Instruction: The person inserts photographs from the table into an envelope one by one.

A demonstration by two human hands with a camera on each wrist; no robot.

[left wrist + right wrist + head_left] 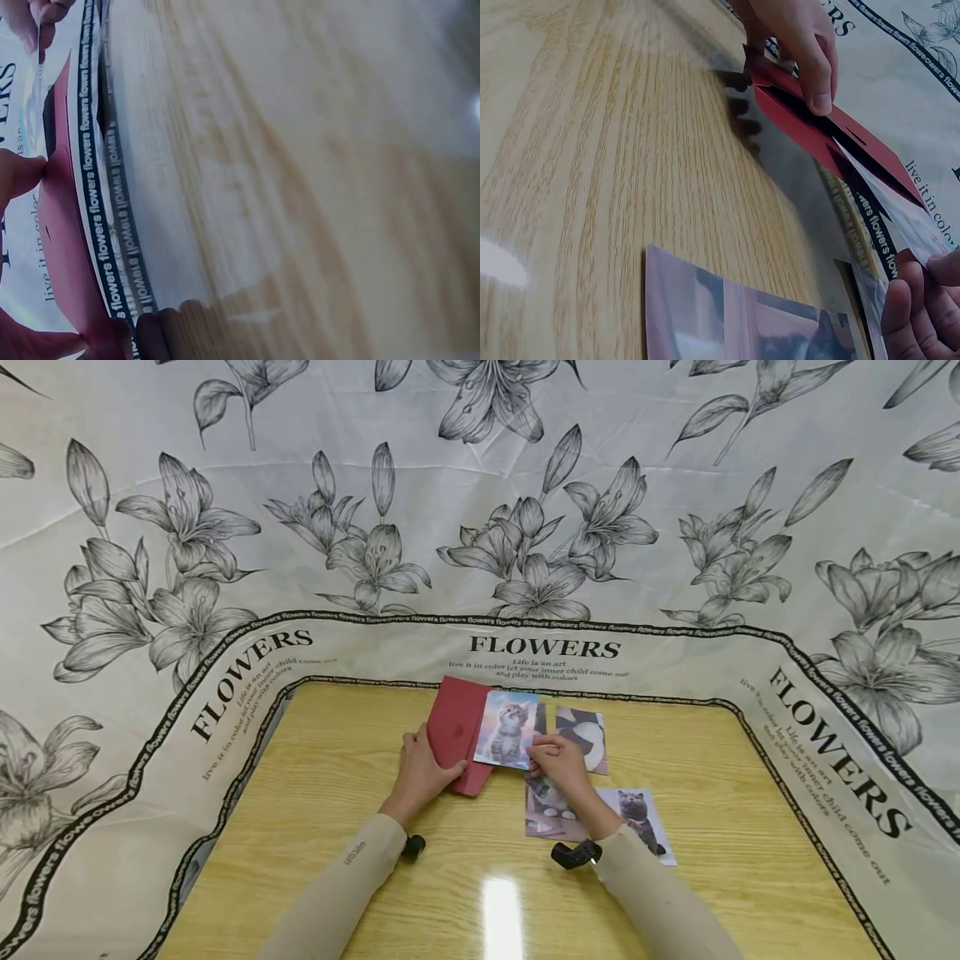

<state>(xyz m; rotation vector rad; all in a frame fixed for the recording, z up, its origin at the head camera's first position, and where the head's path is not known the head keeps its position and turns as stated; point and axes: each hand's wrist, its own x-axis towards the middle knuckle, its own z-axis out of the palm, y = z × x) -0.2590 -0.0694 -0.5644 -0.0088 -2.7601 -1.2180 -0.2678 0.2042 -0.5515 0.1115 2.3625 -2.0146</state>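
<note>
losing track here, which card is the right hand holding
The striped-kitten card, pinched in the right hand at the red envelope; the other cards lie on the table.

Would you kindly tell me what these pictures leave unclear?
Head view: part of the lower-right cat photo, behind the right sleeve.
Right wrist view: the inside of the red envelope, too dark.
Left wrist view: most of the right hand, cut off by the top edge.

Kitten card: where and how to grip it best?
Probably pinch the kitten card by its right edge, coming from the right. It's thin, and its left edge is at the opening of the envelope; the right hand pinches that right edge.
</note>
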